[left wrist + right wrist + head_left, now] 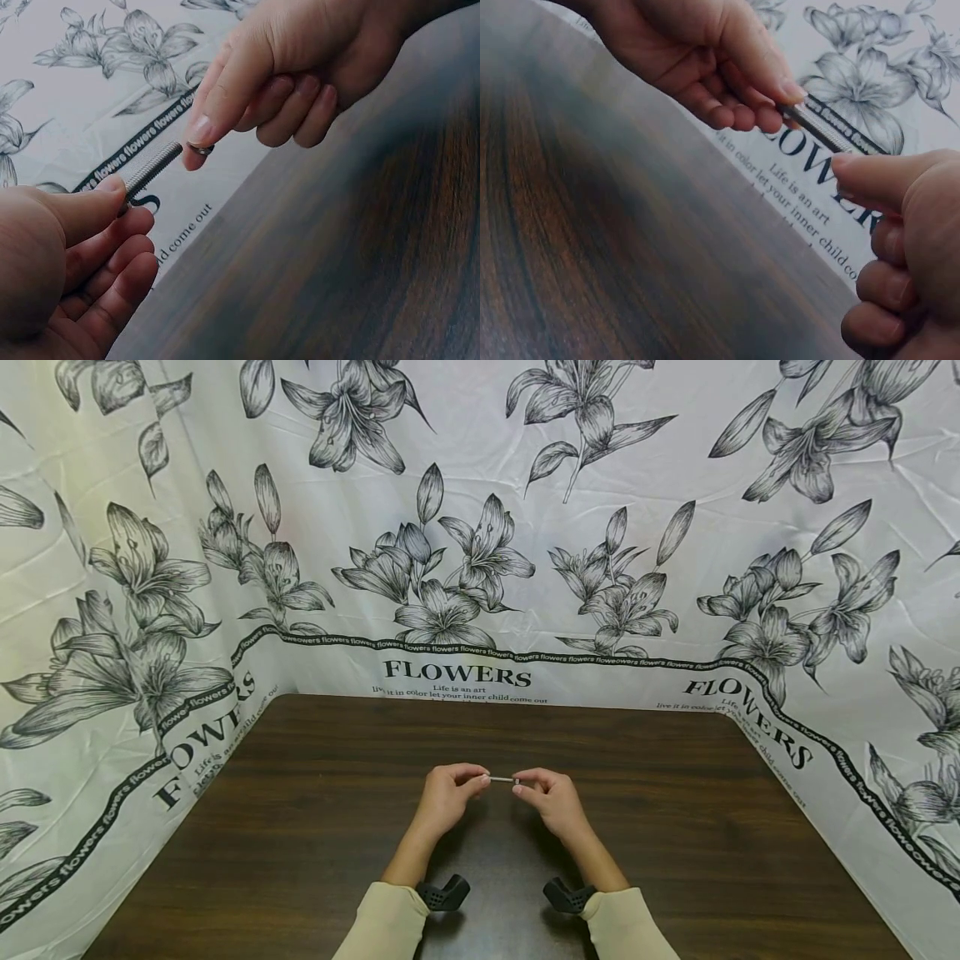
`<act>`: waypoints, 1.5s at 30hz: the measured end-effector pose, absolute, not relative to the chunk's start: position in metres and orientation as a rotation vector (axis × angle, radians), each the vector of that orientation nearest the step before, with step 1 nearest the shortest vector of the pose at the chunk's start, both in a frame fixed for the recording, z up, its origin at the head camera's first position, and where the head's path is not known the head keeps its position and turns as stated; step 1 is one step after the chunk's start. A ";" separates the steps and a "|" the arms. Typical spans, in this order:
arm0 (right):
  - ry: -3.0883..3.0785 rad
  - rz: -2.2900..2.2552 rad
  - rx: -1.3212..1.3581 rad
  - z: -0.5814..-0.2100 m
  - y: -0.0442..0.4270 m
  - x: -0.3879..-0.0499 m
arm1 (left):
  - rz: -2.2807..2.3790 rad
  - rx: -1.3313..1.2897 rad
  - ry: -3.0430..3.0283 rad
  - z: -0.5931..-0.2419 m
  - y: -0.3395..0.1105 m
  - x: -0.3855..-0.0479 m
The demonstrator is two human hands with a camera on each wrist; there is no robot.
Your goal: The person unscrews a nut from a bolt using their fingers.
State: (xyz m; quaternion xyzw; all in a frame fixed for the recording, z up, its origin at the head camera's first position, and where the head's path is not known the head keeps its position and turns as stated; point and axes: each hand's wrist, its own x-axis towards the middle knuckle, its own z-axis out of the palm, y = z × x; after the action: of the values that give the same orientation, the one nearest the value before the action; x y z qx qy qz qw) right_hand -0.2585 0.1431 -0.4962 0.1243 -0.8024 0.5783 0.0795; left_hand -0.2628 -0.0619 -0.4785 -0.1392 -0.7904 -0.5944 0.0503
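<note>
Above the table, my left hand [444,797] pinches one end of a silver threaded bolt [501,778] between thumb and forefinger. My right hand [553,802] faces it and pinches a small metal nut [204,149] between thumb and fingertip. In the left wrist view the bolt's free end points at the nut, with a narrow gap between them. The bolt [821,127] also shows in the right wrist view, its near end by the right thumb, which hides the nut there. The bolt's head is mostly hidden by the left fingers.
Under both hands lies a dark wood-grain table [337,752]. A white curtain [480,577] printed with flowers and lettering surrounds its back and sides. Each wrist wears a black camera mount [444,893] by a pale sleeve.
</note>
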 end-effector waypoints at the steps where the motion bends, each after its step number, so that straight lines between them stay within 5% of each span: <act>1: -2.426 1.679 0.362 -0.498 0.143 -0.259 | -1.799 -0.418 -2.420 -0.480 -0.062 -0.263; 27: -2.830 0.823 0.293 -0.508 0.145 -0.254 | -1.291 -0.446 -2.593 -0.508 -0.074 -0.268; 45: -2.825 0.653 0.271 -0.511 0.141 -0.251 | -1.121 -0.505 -2.665 -0.511 -0.074 -0.268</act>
State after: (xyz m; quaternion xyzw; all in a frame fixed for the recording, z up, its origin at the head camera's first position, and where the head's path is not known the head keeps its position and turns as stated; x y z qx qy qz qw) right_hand -0.2514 0.1408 -0.5105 0.0924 -0.9637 0.2228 0.1143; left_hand -0.2676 -0.0737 -0.5113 -0.1711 -0.9032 -0.3799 0.1030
